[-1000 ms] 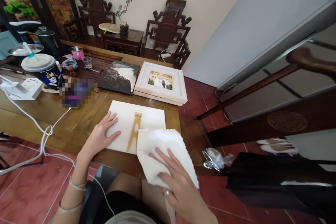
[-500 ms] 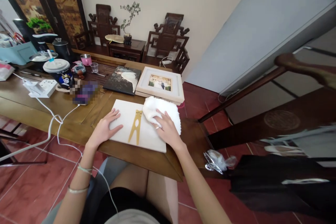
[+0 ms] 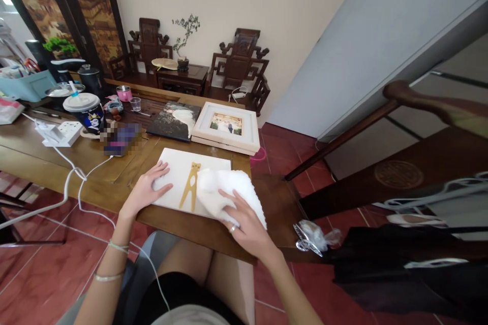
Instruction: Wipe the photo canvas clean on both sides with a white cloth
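Red floor tiles [image 3: 320, 284] and a pale wall [image 3: 285, 10] surround the wooden worktop [image 3: 122, 177] at which we sit. Our right grip [image 3: 246, 223] is closed around a bunched white cloth [image 3: 236, 183], its fingers bent over the folds, a ring on one of them. The cloth covers the right part of a white board [image 3: 177, 162], and its left edge comes right up to a yellow cat-shaped figure [image 3: 194, 170] with two long legs; we cannot tell whether the two overlap. The figure lies on the board near its middle, head away from us. Our left grip [image 3: 147, 188] is spread flat and loose, fingers apart, resting on the board's left edge. Farther out, behind the board, we see a dark picture panel [image 3: 168, 122] and, just beside it, a white-framed photograph [image 3: 226, 126]. To the left lie a blurred phone [image 3: 118, 147] with a cable plugged in, a dark lidded cup [image 3: 93, 121] with a straw and a white power strip [image 3: 66, 134]. Beyond these stand a pink mug [image 3: 124, 94] and a small clear cup [image 3: 135, 104]. Carved chairs [image 3: 242, 63] and a potted tree [image 3: 183, 64] stand against the far wall.
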A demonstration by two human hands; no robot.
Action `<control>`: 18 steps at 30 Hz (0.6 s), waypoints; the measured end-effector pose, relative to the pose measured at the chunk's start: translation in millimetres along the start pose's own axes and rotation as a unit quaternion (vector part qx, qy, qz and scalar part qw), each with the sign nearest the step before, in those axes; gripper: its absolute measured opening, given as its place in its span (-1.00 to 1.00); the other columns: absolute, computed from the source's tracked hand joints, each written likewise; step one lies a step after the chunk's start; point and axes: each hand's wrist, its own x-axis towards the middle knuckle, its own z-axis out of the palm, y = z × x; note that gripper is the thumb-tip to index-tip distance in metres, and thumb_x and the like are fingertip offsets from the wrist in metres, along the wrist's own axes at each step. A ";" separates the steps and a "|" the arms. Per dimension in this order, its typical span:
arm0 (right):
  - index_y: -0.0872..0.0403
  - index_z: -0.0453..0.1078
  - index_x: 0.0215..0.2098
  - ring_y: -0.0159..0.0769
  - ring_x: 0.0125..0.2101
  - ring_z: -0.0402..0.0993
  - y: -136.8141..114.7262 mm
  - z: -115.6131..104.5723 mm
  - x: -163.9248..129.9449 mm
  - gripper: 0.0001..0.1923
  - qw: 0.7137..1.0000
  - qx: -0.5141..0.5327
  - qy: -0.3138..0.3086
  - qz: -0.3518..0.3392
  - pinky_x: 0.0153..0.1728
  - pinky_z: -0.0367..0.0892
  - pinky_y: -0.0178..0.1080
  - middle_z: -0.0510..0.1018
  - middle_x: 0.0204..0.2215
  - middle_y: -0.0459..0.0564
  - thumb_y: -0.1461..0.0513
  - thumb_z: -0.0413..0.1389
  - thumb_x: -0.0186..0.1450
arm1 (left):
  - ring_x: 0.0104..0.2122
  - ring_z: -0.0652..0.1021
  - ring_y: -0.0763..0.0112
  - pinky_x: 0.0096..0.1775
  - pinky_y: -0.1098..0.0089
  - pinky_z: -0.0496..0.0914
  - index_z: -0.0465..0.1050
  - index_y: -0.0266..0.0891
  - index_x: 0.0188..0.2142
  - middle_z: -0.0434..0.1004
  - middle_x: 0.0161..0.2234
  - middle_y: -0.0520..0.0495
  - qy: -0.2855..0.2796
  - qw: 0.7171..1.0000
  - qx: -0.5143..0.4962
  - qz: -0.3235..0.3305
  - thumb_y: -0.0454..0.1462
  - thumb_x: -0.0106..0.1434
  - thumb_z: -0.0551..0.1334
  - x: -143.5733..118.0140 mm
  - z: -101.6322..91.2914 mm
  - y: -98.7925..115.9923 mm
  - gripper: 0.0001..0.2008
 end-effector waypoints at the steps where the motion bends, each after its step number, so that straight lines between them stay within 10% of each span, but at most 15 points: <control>1: 0.05 0.49 -0.18 -0.10 0.19 0.27 9.2 0.6 9.7 -0.75 1.000 -0.002 0.006 0.006 0.23 0.11 0.14 0.47 0.09 0.14 0.34 -0.02 0.31 | 0.27 0.26 0.16 0.27 0.07 0.14 0.41 -0.29 0.10 0.33 0.21 -0.23 -0.001 1.000 0.001 -0.001 -0.03 0.20 0.26 0.2 -0.4 -0.3 -0.45; 8: 0.13 0.47 -0.13 0.01 0.21 0.23 46.0 8.3 60.4 -0.72 0.999 -0.020 0.030 0.025 0.22 0.06 0.25 0.51 0.03 0.23 0.34 -0.05 0.31 | 0.28 0.22 0.14 0.27 0.05 0.14 0.39 -0.26 0.13 0.31 0.23 -0.20 -0.016 1.000 0.009 -0.021 -0.02 0.21 0.26 2.0 0.5 -3.8 -0.43; 18: 0.04 0.33 -0.38 -0.01 0.29 0.05 9.3 11.2 21.1 -0.78 0.996 -0.059 0.022 -0.056 0.21 0.11 0.17 0.32 0.23 0.07 0.42 -0.05 0.12 | 0.30 0.18 0.18 0.24 0.03 0.21 0.21 -0.04 0.25 0.22 0.28 -0.04 -0.043 0.997 0.061 -0.016 -0.14 0.29 0.23 4.5 -1.0 -4.0 -0.45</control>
